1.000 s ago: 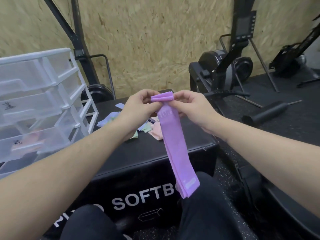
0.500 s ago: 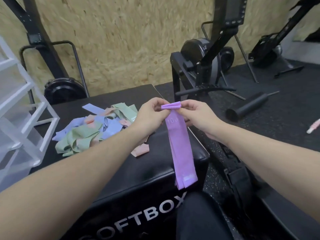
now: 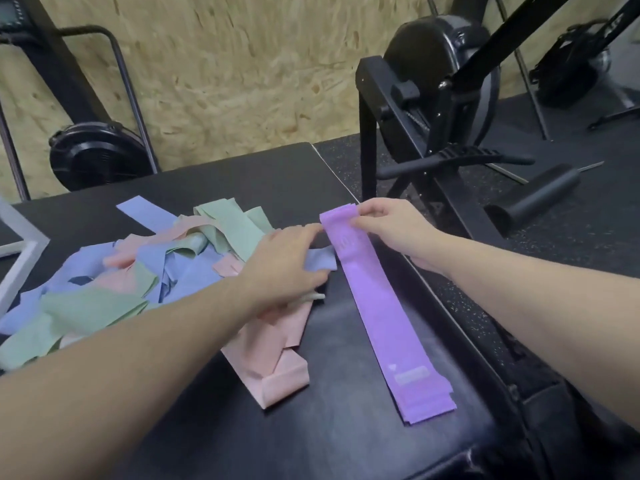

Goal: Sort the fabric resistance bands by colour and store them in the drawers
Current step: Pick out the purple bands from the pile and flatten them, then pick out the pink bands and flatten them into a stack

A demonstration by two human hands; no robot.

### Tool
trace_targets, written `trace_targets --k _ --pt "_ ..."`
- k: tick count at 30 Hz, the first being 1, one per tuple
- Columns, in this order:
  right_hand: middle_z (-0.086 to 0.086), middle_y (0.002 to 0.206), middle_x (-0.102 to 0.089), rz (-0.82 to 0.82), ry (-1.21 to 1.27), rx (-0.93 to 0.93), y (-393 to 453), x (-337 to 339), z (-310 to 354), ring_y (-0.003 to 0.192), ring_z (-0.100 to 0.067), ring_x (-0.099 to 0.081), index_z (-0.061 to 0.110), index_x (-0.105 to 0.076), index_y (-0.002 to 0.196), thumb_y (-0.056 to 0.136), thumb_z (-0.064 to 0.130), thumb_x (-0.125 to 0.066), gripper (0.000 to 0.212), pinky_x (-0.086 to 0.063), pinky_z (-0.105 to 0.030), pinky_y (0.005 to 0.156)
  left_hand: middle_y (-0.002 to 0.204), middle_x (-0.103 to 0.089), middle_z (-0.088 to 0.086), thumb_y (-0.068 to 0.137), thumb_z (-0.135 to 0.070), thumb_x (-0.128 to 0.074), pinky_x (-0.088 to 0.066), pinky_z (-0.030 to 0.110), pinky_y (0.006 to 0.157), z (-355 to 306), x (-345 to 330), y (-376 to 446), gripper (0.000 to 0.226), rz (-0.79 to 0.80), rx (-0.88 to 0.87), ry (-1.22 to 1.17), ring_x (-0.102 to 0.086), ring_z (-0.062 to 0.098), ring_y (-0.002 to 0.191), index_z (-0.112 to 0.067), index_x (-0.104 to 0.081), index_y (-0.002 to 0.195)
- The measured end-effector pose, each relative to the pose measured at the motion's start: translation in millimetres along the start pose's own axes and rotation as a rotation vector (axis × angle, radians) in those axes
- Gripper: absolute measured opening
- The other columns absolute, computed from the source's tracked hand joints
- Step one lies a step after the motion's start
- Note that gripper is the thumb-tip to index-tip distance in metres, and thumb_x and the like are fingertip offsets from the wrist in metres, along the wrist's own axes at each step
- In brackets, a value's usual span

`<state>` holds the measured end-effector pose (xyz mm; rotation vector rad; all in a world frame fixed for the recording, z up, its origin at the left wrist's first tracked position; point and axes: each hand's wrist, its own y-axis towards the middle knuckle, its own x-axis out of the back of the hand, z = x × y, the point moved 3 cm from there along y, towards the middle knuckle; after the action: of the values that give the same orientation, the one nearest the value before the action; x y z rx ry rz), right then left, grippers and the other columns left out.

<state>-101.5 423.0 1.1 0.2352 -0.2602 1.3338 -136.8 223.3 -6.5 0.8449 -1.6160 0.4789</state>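
A purple band (image 3: 381, 310) lies flat and lengthwise on the black soft box (image 3: 346, 427), near its right edge. My right hand (image 3: 391, 230) pinches the band's far end. My left hand (image 3: 287, 265) rests palm down over a blue band (image 3: 320, 259) at the edge of the heap, its fingers loosely bent; whether it grips the band is hidden. A heap of blue, green and pink bands (image 3: 131, 271) covers the left of the box. A folded pink band (image 3: 277, 368) lies in front of the left hand.
A corner of the white drawer unit (image 3: 20, 258) shows at the far left. Black exercise machines (image 3: 436, 109) stand right of the box on the rubber floor. A black foam roller (image 3: 530, 195) lies beyond them. A chipboard wall is behind.
The purple band, held up hanging by both hands, now lies flat on the box. My left hand let go of it and moved onto the heap. The view swung right and down.
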Motion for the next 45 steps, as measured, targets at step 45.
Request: trace_targets --k 45 --pt "0.002 0.129 -0.061 0.183 -0.813 0.252 -146.4 -131.7 47.8 0.121 -0.029 -0.051 0.038 -0.059 0.129 0.087 0.033 -0.056 0.042 -0.043 -0.043 0.096 0.127 -0.055 -0.021 0.086 -0.059 -0.059 -0.042 0.023 0.103 19.0 11.1 -263.6 0.053 -0.221 0.211 -0.388 -0.051 -0.005 0.116 -0.030 -0.052 0.130"
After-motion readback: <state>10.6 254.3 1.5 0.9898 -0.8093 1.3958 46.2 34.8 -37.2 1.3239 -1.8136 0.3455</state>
